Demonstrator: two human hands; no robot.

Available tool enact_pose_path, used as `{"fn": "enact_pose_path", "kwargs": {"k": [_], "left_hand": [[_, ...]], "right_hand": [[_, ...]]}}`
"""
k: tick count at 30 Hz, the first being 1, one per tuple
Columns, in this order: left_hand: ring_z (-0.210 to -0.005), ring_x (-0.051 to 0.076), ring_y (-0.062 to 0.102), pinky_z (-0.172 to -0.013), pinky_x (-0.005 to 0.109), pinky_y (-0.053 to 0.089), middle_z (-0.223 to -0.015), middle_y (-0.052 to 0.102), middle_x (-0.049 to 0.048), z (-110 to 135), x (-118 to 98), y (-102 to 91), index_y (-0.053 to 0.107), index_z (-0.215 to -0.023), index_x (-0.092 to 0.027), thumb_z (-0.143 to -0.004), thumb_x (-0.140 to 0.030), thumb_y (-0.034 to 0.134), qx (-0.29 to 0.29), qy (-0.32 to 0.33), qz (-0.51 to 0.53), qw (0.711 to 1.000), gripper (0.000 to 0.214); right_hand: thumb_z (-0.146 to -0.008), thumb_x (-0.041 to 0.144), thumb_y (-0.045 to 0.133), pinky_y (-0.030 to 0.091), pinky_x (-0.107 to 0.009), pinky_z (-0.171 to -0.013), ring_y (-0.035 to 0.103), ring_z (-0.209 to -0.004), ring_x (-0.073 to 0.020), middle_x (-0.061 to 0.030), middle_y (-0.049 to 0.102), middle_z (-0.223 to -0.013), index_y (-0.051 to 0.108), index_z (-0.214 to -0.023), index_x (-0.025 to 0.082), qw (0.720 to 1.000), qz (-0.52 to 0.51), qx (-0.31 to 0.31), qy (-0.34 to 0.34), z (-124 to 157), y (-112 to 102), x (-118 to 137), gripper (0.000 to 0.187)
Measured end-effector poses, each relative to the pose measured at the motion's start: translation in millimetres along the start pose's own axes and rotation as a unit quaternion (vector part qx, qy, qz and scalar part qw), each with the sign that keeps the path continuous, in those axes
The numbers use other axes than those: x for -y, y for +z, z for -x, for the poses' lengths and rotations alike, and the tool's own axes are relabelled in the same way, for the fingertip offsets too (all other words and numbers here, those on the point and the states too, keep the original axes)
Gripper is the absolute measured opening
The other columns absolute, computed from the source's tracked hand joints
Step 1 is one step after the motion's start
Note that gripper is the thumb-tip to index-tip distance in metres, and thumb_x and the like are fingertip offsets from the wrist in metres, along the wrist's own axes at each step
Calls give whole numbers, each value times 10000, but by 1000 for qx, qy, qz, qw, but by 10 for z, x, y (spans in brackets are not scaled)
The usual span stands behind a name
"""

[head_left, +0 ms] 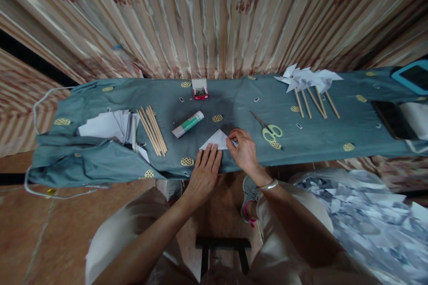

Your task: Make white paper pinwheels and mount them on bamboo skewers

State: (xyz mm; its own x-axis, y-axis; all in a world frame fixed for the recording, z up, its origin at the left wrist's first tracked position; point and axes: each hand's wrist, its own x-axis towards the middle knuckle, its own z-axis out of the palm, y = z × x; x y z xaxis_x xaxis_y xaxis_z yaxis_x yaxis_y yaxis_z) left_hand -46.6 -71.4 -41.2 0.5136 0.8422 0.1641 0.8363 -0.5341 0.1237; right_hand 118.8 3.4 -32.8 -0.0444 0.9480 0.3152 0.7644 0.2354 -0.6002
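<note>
A white sheet of paper folded into a triangle (219, 137) lies near the front edge of the cloth-covered table. My left hand (206, 167) rests flat with its fingertips on the paper's lower left part. At the right corner, my right hand (243, 149) has its thumb and fingers closed on the paper, hiding that end. Beyond the paper to the left is a green and white glue stick (188, 124). Scissors with light green handles (267, 128) lie to the right of my right hand, blades partly apart.
Wooden sticks (152, 131) and stacked white paper (109, 125) lie left. A small red box (200, 90) of metal pins stands at the back. Several paper pinwheels (306, 79) on sticks lie right, before a dark phone (392, 119). A bag of paper pieces (368, 218) sits below, right.
</note>
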Motion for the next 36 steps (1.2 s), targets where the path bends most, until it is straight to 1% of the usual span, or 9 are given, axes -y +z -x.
{"fn": "enact_pose_path", "kwargs": {"k": [4, 7, 11, 15, 18, 22, 28, 32, 36], "left_hand": [[-1469, 349, 179, -1160, 559, 244, -1549, 298, 224, 6, 7, -17, 294, -1466, -41, -913, -214, 463, 12, 7, -8, 1000, 604], [-1465, 355, 195, -1161, 563, 235, -1547, 299, 225, 5, 12, -31, 291, -1466, -29, -911, -225, 469, 16, 10, -11, 1000, 615], [-1462, 346, 216, -1156, 569, 239, -1549, 305, 207, -5, 8, -39, 290, -1472, -37, -910, -214, 456, 15, 7, -16, 1000, 612], [-1453, 356, 237, -1160, 583, 224, -1553, 302, 195, 11, 23, -83, 335, -1458, -44, -904, -207, 475, 26, 9, -23, 999, 594], [-1443, 365, 262, -1149, 597, 238, -1546, 316, 193, 67, 83, -133, 371, -1445, -53, -891, -200, 498, 29, 5, -37, 999, 587], [-1406, 336, 358, -1137, 585, 277, -1510, 373, 208, 183, 211, -195, 393, -1425, -26, -883, -142, 471, 28, -1, -44, 999, 559], [-1327, 319, 476, -1123, 582, 301, -1419, 507, 203, 294, 329, -291, 478, -1356, -52, -910, -159, 472, -18, 2, -23, 1000, 459], [-1202, 273, 587, -1096, 543, 357, -1278, 638, 156, 233, 387, -337, 527, -1292, -115, -948, -216, 471, -77, -8, 24, 997, 363], [-1150, 269, 587, -1039, 485, 426, -1255, 634, 135, 28, 413, -333, 520, -1291, -151, -926, -253, 529, -122, -49, 61, 989, 379]], "right_hand": [[-860, 210, 503, 477, -359, -837, 595, -861, -225, -90, 663, -953, 598, -889, 195, 1000, 3, 6, -7, 9, 13, -26, 100], [-880, 242, 507, 469, -401, -907, 596, -987, -252, -136, 658, -1090, 598, -1060, 155, 1000, 1, 8, -21, 39, 24, -14, 220], [-904, 338, 516, 401, -476, -1019, 497, -1231, -306, -199, 561, -1324, 515, -1273, 103, 999, 26, 18, -42, 109, 24, 37, 437], [-935, 381, 476, 390, -504, -1020, 466, -1262, -322, -194, 511, -1397, 456, -1358, 114, 998, 38, 37, -26, 182, -24, 28, 500], [-944, 370, 468, 386, -505, -1030, 467, -1259, -317, -178, 501, -1414, 453, -1367, 130, 998, 40, 42, -17, 234, -94, -37, 486], [-953, 293, 432, 359, -509, -1072, 446, -1299, -302, -179, 503, -1409, 487, -1336, 124, 999, 32, 36, -18, 300, -188, -147, 422], [-916, 166, 361, 360, -514, -1095, 442, -1318, -273, -175, 521, -1378, 512, -1307, 131, 999, -3, 23, -29, 355, -245, -271, 420], [-864, 119, 351, 407, -486, -1071, 521, -1235, -248, -135, 586, -1303, 554, -1255, 170, 999, -43, 5, -10, 301, -269, -296, 444], [-905, 236, 387, 476, -454, -984, 619, -1067, -246, -116, 675, -1154, 595, -1193, 190, 996, -81, -2, 43, 196, -285, -242, 358]]}}
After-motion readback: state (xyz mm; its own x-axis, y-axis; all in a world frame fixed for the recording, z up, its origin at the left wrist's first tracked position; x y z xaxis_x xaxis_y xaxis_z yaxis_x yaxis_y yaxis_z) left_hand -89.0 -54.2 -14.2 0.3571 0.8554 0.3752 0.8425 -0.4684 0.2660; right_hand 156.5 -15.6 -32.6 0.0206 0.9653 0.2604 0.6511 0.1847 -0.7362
